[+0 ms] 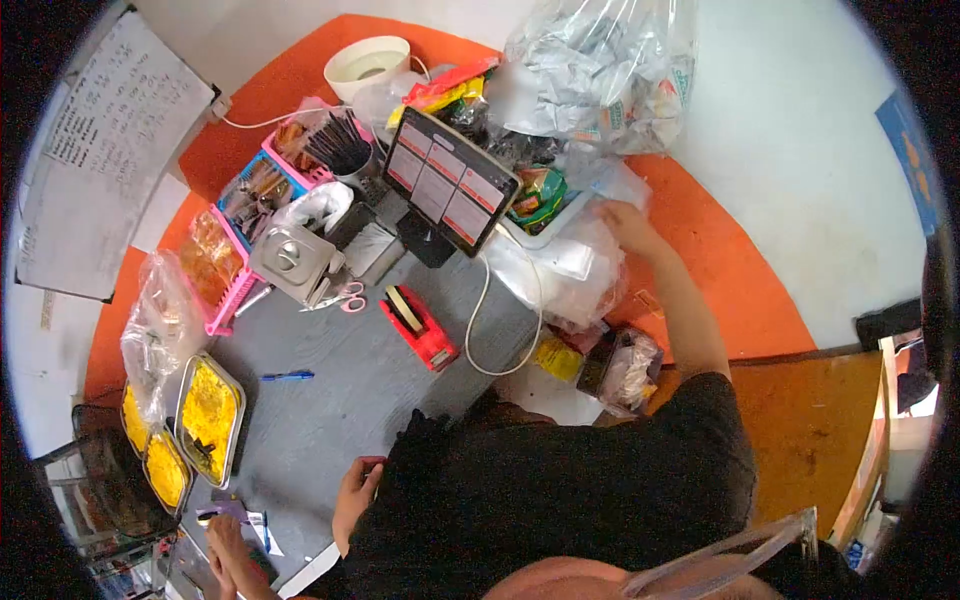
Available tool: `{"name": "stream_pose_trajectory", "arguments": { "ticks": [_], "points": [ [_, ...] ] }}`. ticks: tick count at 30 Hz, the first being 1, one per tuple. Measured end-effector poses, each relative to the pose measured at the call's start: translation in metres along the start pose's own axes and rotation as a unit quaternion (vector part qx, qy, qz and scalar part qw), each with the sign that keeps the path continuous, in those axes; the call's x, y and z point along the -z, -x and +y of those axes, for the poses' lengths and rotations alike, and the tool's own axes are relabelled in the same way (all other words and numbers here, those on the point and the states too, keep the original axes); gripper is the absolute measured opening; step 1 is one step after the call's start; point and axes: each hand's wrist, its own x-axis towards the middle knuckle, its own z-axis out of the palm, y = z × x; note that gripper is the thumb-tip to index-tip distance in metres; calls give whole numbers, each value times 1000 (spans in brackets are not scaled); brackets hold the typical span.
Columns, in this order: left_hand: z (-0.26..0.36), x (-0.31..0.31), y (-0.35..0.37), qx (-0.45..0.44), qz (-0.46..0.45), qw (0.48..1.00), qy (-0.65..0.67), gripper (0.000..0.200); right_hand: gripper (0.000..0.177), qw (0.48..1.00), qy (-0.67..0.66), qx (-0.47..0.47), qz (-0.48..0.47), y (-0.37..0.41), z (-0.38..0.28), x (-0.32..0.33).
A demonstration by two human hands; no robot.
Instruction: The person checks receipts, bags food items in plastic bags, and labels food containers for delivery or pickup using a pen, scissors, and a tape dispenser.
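Observation:
My right hand (624,226) reaches out to a pile of clear plastic bags (570,275) lying over a pale tray. Its fingers are bent onto the plastic at the tray's far edge. Close against my black shirt, my left hand (352,505) rests at the grey table's edge with curled fingers. Something small and dark red shows at its fingertips, too little to name. A green packet (540,195) sits in the tray near my right hand. Between the tray and my left hand lies a red tape dispenser (420,330).
A tablet (450,180) on a stand has a looping white cable. Pink scissors (350,298), metal containers (295,262), cutlery baskets and a blue pen (288,376) lie leftward. Yellow food fills trays (240,400). Another person's hands (230,550) are at lower left.

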Motion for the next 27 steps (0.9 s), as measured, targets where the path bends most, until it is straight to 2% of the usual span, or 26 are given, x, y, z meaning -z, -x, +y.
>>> {"name": "stream_pose_trajectory", "arguments": {
  "ticks": [2,4,5,6,7,8,9,11,12,13,14,15,16,17,18,19,20,21,22,23,24,25,26,27],
  "points": [
    [-11,4,-1,-22,-3,999,45,17,25,995,-39,25,90,21,-34,35],
    [-5,3,-3,-76,-58,992,83,22,23,969,-136,6,207,46,-78,63],
    [3,3,-4,-78,-60,991,87,22,20,956,-94,19,276,62,-107,77],
    [23,1,-3,-184,-124,972,72,27,18,937,-52,33,344,78,-139,84],
    [41,-1,-5,-288,-186,938,54,33,20,880,-45,71,468,87,-171,75],
    [53,-6,-14,-353,-242,902,57,39,22,804,-39,106,583,93,-203,57],
    [61,-12,-22,-416,-299,857,58,46,24,787,-88,130,597,97,-222,33],
    [73,-29,-28,-498,-262,827,13,55,16,833,-127,191,503,116,-249,-30],
    [74,-41,-23,-502,-267,822,11,55,13,852,-149,216,452,125,-263,-61],
    [74,-54,-18,-418,-194,860,217,55,12,881,-213,248,341,134,-283,-88],
    [70,-53,-21,-363,-156,864,313,56,13,898,-274,257,227,144,-303,-115],
    [65,-52,-23,-314,-111,850,409,57,16,924,-198,299,134,155,-313,-128],
    [54,-37,-32,-365,-64,871,322,49,21,934,-121,335,37,161,-320,-137],
    [45,-25,-35,-411,-13,882,231,43,21,932,-125,338,38,162,-325,-137],
    [39,-17,-27,-410,-5,883,229,43,34,926,-169,331,61,161,-328,-136],
    [34,-8,-14,-375,-21,910,177,36,48,918,-213,324,80,160,-331,-135],
    [26,0,-5,-336,-34,933,126,29,48,914,-221,332,70,160,-328,-144],
    [18,2,1,-368,-6,928,55,22,60,933,-251,251,61,157,-319,-159],
    [10,8,7,-360,13,931,62,22,73,945,-275,171,48,155,-318,-163],
    [5,14,12,-421,22,907,7,26,81,896,-407,131,-118,153,-315,-162],
    [-1,21,19,-473,34,879,-51,32,88,805,-514,79,-285,151,-318,-154],
    [-4,30,27,-460,60,885,-43,32,85,835,-459,125,-278,150,-329,-138],
    [-5,39,36,-462,67,881,-78,37,82,912,-352,148,-151,151,-325,-148],
    [-8,48,47,-460,75,877,-114,42,78,955,-239,174,-15,152,-323,-160]
  ]
}}
